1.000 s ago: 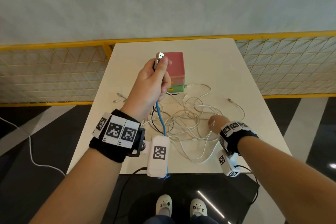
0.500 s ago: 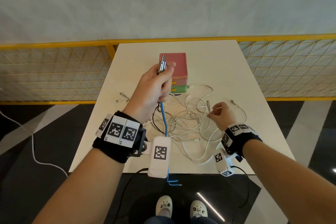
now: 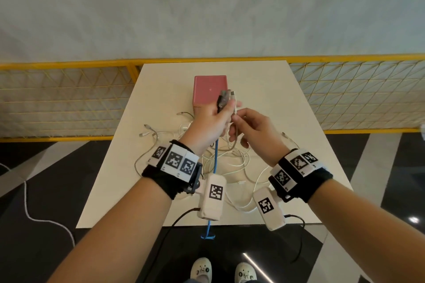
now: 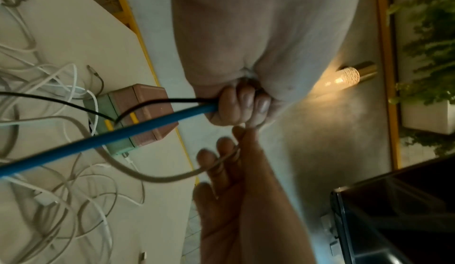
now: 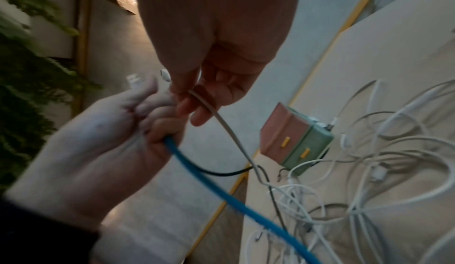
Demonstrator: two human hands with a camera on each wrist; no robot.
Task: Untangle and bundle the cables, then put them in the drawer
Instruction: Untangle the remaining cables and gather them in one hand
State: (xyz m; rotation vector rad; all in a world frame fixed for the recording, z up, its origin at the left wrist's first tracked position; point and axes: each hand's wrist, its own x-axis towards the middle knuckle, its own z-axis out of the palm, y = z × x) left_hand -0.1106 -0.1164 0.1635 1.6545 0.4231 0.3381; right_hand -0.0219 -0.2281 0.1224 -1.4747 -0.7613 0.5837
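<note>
1. Nearest the camera, a pair of white shoes (image 3: pixel 224 272) stood on the dark floor, with the loose end of a blue cable (image 3: pixel 215 158) hanging off the near edge of the cream table (image 3: pixel 271 89).

2. On the table's near half lay a tangle of white and grey cables (image 3: pixel 234 163), several plugs trailing out to the left and right sides.

3. Above the tangle, the left hand (image 3: pixel 208 123) was clenched around the blue cable and a thin black cable (image 4: pixel 74 102), their plug ends sticking up out of the fist.

4. Just right of it, touching it, the right hand (image 3: pixel 253 127) pinched a grey cable (image 5: pixel 221 120) between thumb and forefinger just below its small plug, the other fingers loosely spread; the cable sagged from there down into the tangle.

5. Both wrists wore black bands with printed square markers, and a white camera unit hung under each.

6. Beyond the hands, a small drawer box (image 3: pixel 210 89), pink above and green below with yellow handles, sat near the middle of the table, both drawers closed and cables lying against its green base.

7. Farthest back, a yellow mesh railing (image 3: pixel 69 99) ran behind the table before a pale wall.
</note>
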